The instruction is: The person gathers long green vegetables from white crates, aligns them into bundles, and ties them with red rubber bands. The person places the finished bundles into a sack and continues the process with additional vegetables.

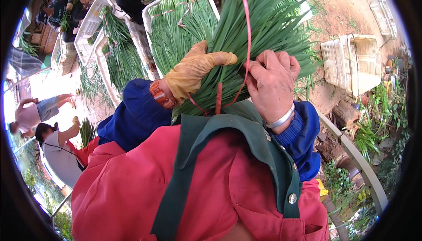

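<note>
A thick bunch of long flat green leaves, like garlic chives point(250, 26), lies across in front of my chest. My left hand point(197, 68), in a stained yellowish glove, holds the bunch from the left, its thumb laid over the leaves. My bare right hand point(272, 76) is at the right side of the bunch, its thumb and index finger pinched at a red plastic tie strip point(247, 20). That strip runs up over the leaves and loops down beneath them. What the fingertips pinch is partly hidden.
A white crate point(147, 20) of tied green bunches stands ahead, with another crate point(102, 53) to its left. White plastic crates point(351, 63) lie at right near plants and a curved metal rail point(356, 158). Several people are at left, one seated person point(62, 152) near me.
</note>
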Available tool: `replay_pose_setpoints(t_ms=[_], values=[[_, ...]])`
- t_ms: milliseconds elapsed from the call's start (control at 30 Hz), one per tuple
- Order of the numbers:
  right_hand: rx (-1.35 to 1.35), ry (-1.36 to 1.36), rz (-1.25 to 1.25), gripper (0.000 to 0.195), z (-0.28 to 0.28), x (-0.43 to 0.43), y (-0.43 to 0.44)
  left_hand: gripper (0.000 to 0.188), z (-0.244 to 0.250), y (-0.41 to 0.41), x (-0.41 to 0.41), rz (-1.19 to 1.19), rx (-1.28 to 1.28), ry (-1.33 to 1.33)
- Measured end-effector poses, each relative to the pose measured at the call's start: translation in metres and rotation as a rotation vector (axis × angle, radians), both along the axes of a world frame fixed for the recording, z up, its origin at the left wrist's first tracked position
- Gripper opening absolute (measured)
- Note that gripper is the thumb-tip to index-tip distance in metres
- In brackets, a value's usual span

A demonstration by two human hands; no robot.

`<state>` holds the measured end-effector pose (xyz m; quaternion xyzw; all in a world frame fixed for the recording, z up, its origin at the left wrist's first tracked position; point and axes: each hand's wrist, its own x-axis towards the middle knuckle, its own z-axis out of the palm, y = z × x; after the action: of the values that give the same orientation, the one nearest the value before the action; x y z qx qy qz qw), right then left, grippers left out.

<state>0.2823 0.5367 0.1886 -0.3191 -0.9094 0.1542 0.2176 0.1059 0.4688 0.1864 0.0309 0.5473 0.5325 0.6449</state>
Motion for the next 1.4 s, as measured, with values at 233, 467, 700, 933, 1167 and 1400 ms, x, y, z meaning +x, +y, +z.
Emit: replay_pose_setpoints(t_ms=[233, 467, 700, 933, 1167, 1400], values=[[-0.114, -0.015, 0.102, 0.016, -0.012, 0.003, 0.001, 0.050, -0.014, 0.002, -0.003, -0.021, 0.028, -0.072], [-0.126, 0.126, 0.150, 0.015, -0.021, -0.001, 0.006, 0.044, -0.010, 0.007, 0.000, 0.002, -0.015, -0.041], [-0.668, 0.721, -0.279, 0.006, -0.039, 0.018, 0.029, 0.048, -0.011, 0.012, -0.002, -0.026, 0.033, -0.068], [-0.480, 0.139, -0.423, 0.021, -0.072, 0.111, 0.076, 0.055, -0.008, 0.006, -0.008, -0.053, 0.132, -0.089], [-0.392, 0.474, -0.478, 0.014, -0.037, 0.108, 0.081, 0.060, -0.006, 0.007, -0.011, -0.016, 0.098, -0.179], [0.033, 0.255, -0.154, 0.012, 0.006, 0.056, 0.095, 0.052, -0.011, 0.003, -0.010, -0.091, 0.172, -0.122]])
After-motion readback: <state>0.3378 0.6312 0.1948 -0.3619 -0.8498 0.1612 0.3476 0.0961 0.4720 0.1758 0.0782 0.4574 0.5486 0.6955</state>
